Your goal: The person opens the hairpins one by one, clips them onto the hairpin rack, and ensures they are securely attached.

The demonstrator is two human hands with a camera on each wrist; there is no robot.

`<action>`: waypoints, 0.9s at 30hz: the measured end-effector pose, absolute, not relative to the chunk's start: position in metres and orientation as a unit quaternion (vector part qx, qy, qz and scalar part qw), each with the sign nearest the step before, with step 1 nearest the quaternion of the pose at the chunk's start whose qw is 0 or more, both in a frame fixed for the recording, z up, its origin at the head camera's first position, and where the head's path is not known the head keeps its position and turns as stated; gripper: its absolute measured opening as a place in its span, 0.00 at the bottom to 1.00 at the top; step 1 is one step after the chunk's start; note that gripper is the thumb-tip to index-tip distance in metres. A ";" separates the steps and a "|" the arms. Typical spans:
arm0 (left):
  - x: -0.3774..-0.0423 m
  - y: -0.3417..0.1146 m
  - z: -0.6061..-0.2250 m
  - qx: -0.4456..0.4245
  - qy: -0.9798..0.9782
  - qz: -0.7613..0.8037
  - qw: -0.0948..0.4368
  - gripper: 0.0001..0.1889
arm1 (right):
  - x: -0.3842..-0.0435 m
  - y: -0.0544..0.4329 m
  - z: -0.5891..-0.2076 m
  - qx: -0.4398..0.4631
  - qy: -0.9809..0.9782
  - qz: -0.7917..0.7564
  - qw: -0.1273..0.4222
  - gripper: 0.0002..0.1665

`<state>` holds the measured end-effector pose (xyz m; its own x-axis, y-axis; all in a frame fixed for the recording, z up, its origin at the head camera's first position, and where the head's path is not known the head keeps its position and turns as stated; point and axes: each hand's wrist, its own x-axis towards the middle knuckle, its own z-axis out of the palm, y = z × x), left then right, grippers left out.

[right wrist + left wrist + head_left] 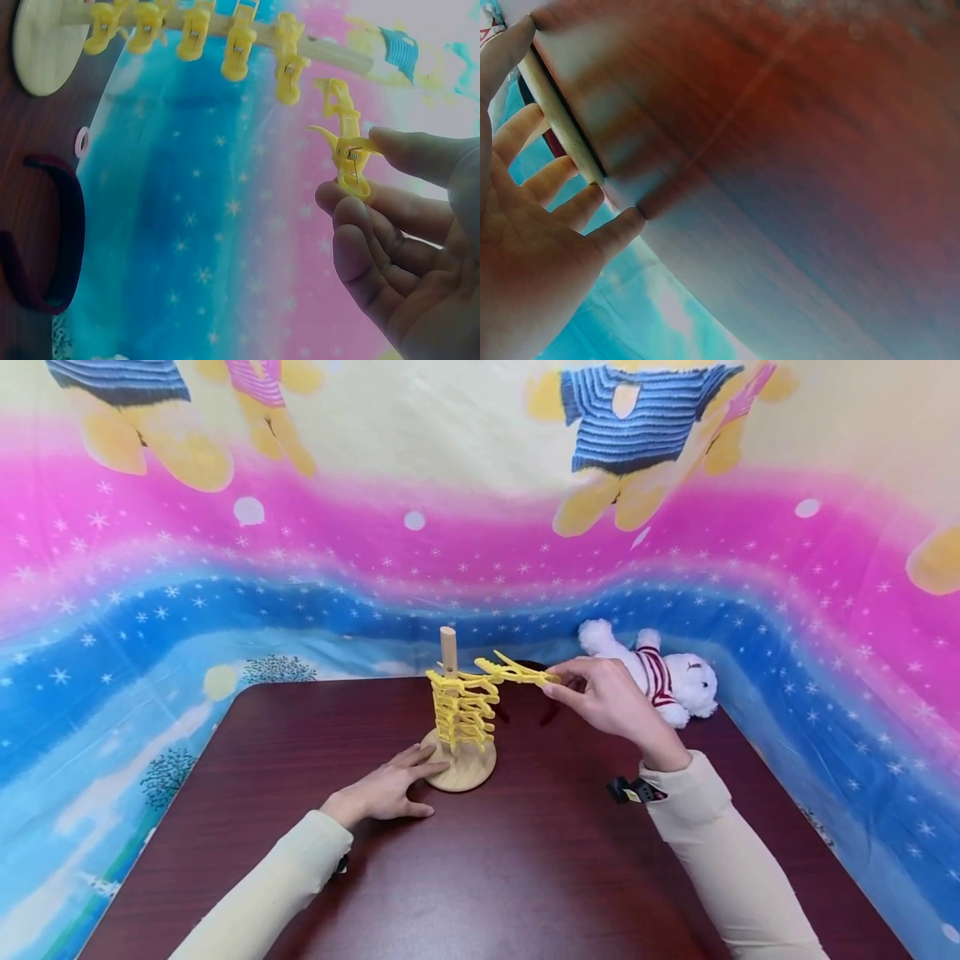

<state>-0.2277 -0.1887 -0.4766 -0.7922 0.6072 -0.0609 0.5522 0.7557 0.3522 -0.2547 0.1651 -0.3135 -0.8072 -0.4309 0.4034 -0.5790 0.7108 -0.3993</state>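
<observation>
A wooden stand with a round base (472, 772) and an upright rod (448, 647) is on the dark table. Several yellow spring clothespins (465, 714) are stacked down the rod, in a column. My left hand (386, 789) lies beside the base with its fingers spread, fingertips at the rim; in the left wrist view the palm of that hand (540, 232) shows. Between thumb and fingers my right hand (607, 693) pinches another yellow clothespin (349, 146), right of the rod's upper part. In the right wrist view, it is close past the topmost hung clothespin (289, 67).
A white plush bear (667, 681) in a striped top lies at the table's back right. Behind the stand, a dark red headband (71, 232) and a small pink ring (82, 141) rest near the far edge. A printed cloth (480, 568) hangs around the table.
</observation>
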 end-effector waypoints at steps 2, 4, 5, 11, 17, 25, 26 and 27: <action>-0.228 -0.189 -0.477 0.310 0.933 0.158 0.087 0.40 | -0.254 0.161 -0.313 0.282 -0.913 0.261 0.138 0.14; -0.228 -0.189 -0.478 0.309 0.934 0.158 0.088 0.40 | -0.254 0.156 -0.311 0.286 -0.913 0.260 0.133 0.14; -0.229 -0.189 -0.478 0.308 0.934 0.158 0.088 0.40 | -0.253 0.153 -0.310 0.288 -0.913 0.259 0.130 0.14; -0.229 -0.188 -0.477 0.305 0.935 0.158 0.090 0.40 | -0.253 0.137 -0.307 0.300 -0.909 0.262 0.125 0.15; -0.229 -0.188 -0.477 0.305 0.934 0.161 0.090 0.40 | -0.255 0.124 -0.307 0.309 -0.908 0.258 0.118 0.15; -0.228 -0.188 -0.477 0.305 0.934 0.162 0.090 0.40 | -0.260 0.110 -0.306 0.310 -0.908 0.256 0.117 0.16; -0.228 -0.188 -0.477 0.305 0.934 0.162 0.090 0.40 | -0.261 0.108 -0.306 0.309 -0.909 0.256 0.116 0.16; -0.228 -0.189 -0.477 0.305 0.934 0.163 0.090 0.40 | -0.261 0.107 -0.306 0.308 -0.909 0.256 0.113 0.16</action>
<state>-0.2279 -0.1885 -0.4769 -0.7979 0.5989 -0.0690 0.5403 0.7611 0.3590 -0.2611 0.1069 -0.3061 -0.7844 -0.5024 0.3638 -0.6184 0.6784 -0.3965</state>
